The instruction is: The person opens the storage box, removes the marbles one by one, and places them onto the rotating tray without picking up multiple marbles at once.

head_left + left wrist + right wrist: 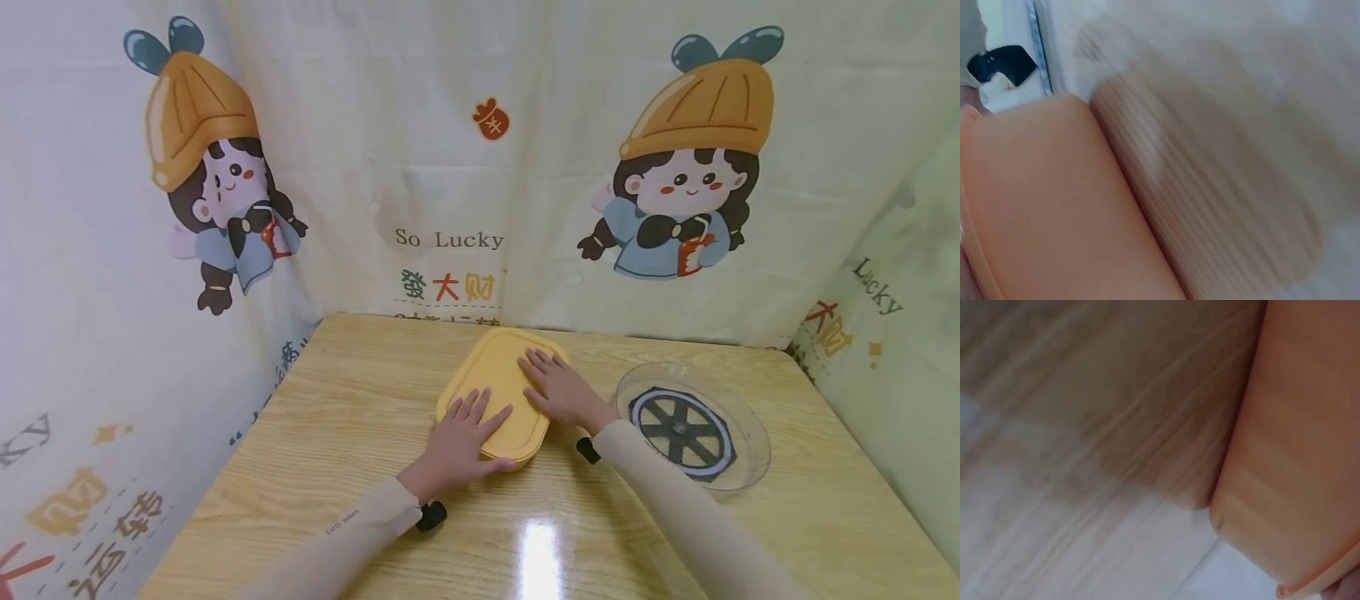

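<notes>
A yellow rectangular box with rounded corners and a lid (495, 371) sits at an angle on the table. My left hand (457, 442) rests on the near left part of the lid, fingers spread, its thumb by the near edge. On the right side of the lid lies my right hand (564, 392), also with fingers extended. The box's smooth side wall (1054, 206) fills the lower left of the left wrist view. In the right wrist view the wall (1297, 437) stands at the right. What the box contains is hidden.
To the right, beside my right forearm, stands a clear round container (753, 417) with a dark spoked, wheel-like shape (681, 428) at its base. The wood-grain table (360, 392) meets a printed curtain (450, 167) behind and at both sides.
</notes>
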`<state>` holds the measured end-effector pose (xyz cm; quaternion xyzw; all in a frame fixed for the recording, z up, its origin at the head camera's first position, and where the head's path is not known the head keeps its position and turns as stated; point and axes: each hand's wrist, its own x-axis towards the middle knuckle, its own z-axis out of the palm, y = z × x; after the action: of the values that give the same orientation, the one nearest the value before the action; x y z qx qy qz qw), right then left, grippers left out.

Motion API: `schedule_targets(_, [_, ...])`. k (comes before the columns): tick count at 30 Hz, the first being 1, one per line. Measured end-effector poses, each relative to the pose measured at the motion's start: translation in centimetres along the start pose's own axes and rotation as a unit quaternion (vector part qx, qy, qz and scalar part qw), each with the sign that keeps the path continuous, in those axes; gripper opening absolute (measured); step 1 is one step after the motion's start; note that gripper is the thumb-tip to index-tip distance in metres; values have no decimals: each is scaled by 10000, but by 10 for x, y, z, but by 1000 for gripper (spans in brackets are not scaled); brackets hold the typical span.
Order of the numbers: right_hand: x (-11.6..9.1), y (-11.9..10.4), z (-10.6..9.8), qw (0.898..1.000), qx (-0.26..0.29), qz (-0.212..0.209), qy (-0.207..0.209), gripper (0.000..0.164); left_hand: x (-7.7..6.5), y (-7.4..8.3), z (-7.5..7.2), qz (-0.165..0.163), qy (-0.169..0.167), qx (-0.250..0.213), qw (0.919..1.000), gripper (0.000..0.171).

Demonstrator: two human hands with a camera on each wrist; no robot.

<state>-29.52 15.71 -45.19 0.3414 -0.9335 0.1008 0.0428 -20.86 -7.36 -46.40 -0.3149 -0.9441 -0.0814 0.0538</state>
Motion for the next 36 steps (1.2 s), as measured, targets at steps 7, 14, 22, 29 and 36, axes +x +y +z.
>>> schedule_targets(7, [-15, -12, -3, 9998, -24, 123, 125, 58, 3, 26, 4, -673, -12, 231, 9975, 88])
schedule_targets(14, [-32, -19, -5, 9995, -239, 226, 17, 60, 13, 51, 9, -1361, -7, 303, 9902, 95])
schedule_targets(22, [-54, -19, -6, 9998, -80, 163, 85, 60, 25, 79, 13, -1896, 80, 224, 9816, 97])
schedule_targets(29, [-68, -15, -5, 9988, 176, 331, 306, 63, 29, 94, 10, -1819, 84, -60, 9833, 91])
schedule_targets(36, [-81, -15, 2, 9922, 734, 861, 515, 71, 25, 91, 4, -1254, -8, -165, 9920, 81])
